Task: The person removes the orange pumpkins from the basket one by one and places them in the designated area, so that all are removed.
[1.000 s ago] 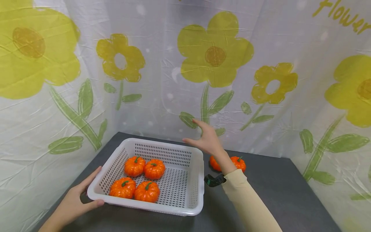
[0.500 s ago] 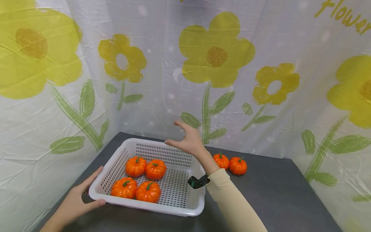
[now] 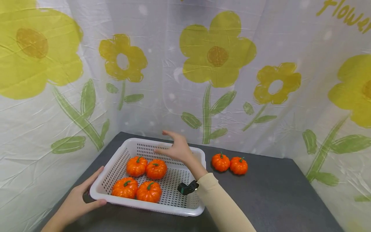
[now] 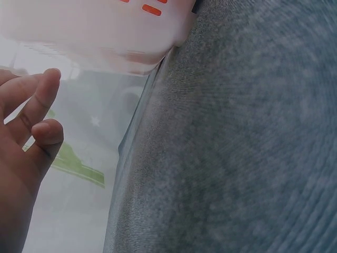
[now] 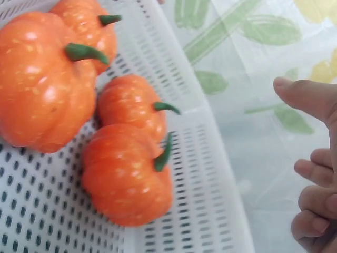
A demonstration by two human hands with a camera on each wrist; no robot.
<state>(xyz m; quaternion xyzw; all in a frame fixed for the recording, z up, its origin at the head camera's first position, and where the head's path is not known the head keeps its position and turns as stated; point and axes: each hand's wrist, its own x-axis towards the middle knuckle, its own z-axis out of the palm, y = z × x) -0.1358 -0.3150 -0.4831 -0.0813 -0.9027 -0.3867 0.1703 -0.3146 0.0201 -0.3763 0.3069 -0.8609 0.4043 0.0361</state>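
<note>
A white perforated plastic basket (image 3: 179, 211) holds several small orange pumpkins (image 3: 149, 192) with green stems, grouped in its left half. My left hand (image 3: 74, 201) is at the basket's near left corner, index finger straight along the left side and thumb by the front rim. In the left wrist view, the other fingers (image 4: 45, 97) are loosely bent beside the basket wall (image 4: 100, 31). Over the basket's back right part, my right hand (image 3: 177, 149) is held with thumb and index spread apart and nothing between them. In the right wrist view, its thumb (image 5: 303, 95) and loosely curled fingers lie beyond the rim.
Two more pumpkins (image 3: 221, 162) (image 3: 239, 165) sit side by side on the dark grey table (image 3: 275, 193), right of the basket. A white curtain (image 3: 162, 96) printed with yellow flowers surrounds the table at the back and sides. A black band (image 3: 187, 187) is on the right wrist.
My right hand has moved left and lower, from beside the basket's back right corner to over its back part, uncovering the two pumpkins on the table. The left hand has stayed at its corner.
</note>
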